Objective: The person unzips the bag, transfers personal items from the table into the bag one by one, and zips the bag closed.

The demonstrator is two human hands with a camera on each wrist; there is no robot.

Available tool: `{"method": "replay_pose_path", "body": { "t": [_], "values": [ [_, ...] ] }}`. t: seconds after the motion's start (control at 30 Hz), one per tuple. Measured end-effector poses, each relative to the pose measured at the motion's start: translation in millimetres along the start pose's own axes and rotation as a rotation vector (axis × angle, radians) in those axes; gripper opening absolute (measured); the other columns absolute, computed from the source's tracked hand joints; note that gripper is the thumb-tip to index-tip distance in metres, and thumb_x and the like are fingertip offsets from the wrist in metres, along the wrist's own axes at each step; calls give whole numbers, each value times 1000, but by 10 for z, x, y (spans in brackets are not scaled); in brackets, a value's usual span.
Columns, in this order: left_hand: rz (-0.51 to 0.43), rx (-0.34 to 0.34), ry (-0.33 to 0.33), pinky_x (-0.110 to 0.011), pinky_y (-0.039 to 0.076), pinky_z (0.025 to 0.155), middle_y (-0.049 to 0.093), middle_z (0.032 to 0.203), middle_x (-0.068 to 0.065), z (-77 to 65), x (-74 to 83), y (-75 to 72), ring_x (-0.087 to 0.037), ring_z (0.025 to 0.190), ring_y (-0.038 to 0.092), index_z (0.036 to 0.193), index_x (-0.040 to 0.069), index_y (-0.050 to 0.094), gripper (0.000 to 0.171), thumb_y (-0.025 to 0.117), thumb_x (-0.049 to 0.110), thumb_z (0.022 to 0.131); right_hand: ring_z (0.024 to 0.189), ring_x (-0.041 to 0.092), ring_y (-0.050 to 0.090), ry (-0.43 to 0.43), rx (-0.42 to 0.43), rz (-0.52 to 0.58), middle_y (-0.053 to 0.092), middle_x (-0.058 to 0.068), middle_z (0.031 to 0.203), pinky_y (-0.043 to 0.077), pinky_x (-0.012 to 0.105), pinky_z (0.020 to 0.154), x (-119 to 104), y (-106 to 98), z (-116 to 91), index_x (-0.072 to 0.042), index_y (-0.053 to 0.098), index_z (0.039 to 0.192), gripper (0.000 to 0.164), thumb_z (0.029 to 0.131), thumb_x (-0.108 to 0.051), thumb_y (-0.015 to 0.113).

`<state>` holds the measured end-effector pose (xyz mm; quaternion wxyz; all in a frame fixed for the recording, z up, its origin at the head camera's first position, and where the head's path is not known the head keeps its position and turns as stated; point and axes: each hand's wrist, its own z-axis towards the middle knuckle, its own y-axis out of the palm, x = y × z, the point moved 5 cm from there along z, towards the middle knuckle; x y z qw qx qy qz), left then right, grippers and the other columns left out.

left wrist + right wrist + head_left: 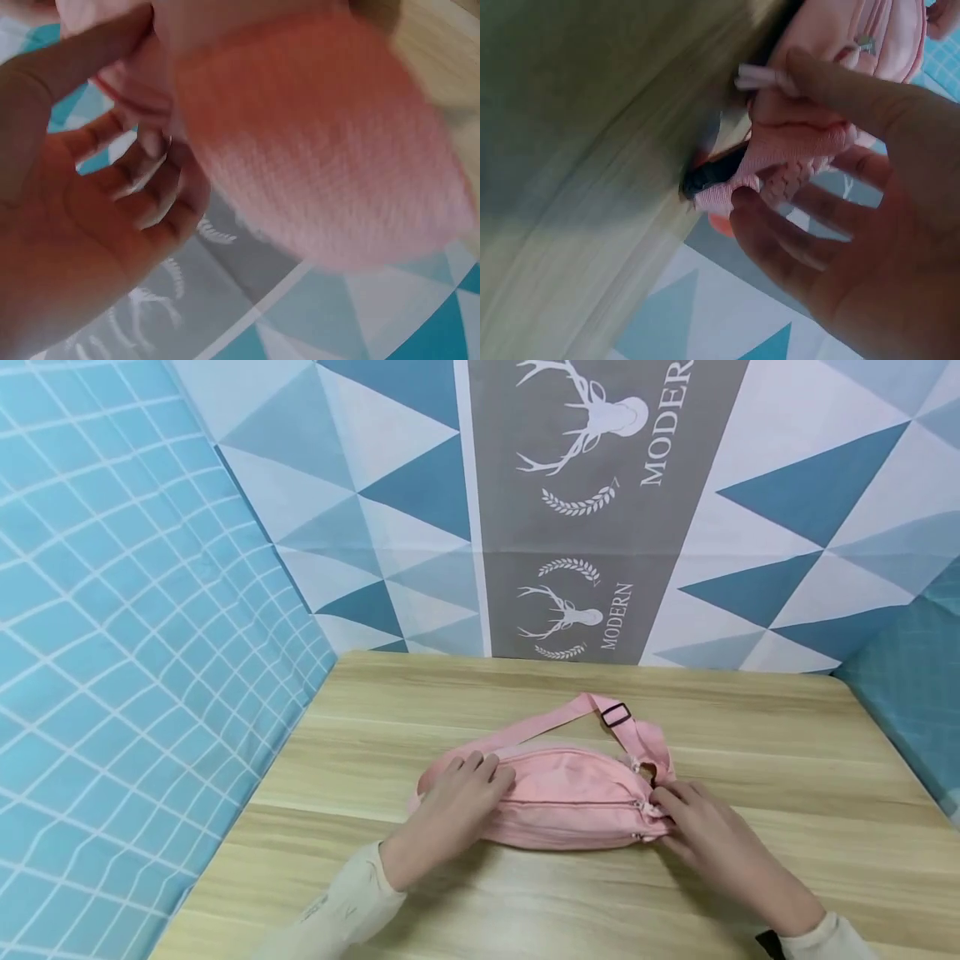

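A pink waist bag (562, 781) with zippers lies lengthwise on the table. At its left end my left hand (461, 802) grips it; in the left wrist view the thumb is on one side and curled fingers are on the other. My right hand (708, 839) holds the right end, by the zipper pulls (649, 810). In the right wrist view the thumb presses near a pale pull cord (763, 78), with fingers around the strap end by a black buckle (712, 172). Behind the bag loops its pink strap (532, 724), carrying a black slider (604, 717).
The wood-grain table (330, 827) extends around the bag. A patterned cloth (420, 510) with triangles and deer prints stands along the back edge. Blue grid cloth (135, 610) borders the left, and teal cloth (915, 668) the right.
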<state>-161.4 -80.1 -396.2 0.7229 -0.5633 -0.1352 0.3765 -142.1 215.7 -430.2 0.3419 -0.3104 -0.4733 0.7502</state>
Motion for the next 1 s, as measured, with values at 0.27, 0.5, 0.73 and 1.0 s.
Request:
{"method": "replay_pose_path", "body": {
  "t": [0.27,0.5,0.73,1.0],
  "values": [
    [-50,21,-21,-28,40,67,49,91,-2,284,-138,258,-19,80,47,107,13,55,18,65,14,92,93,46,59,16,63,-80,60,30,120,51,57,74,233,86,155,8,59,116,62,66,-11,90],
    [-143,163,-102,-62,27,110,33,155,-18,57,-304,82,-41,143,28,149,18,43,80,62,64,87,139,48,27,103,88,6,30,21,157,21,67,109,41,-94,80,-14,38,153,95,76,-49,81],
    [-56,100,-149,-69,7,113,5,167,-12,-89,-207,143,-41,151,4,160,24,19,100,30,87,84,149,43,8,87,123,-43,9,10,166,0,61,117,-46,-170,134,-20,29,157,100,79,-70,66],
    [-52,67,-183,-71,11,111,7,166,-13,-150,-149,218,-42,150,9,160,25,17,106,44,87,79,148,44,10,115,76,-41,7,7,167,0,65,115,1,-90,126,-21,25,159,107,75,-71,69]
  ]
}}
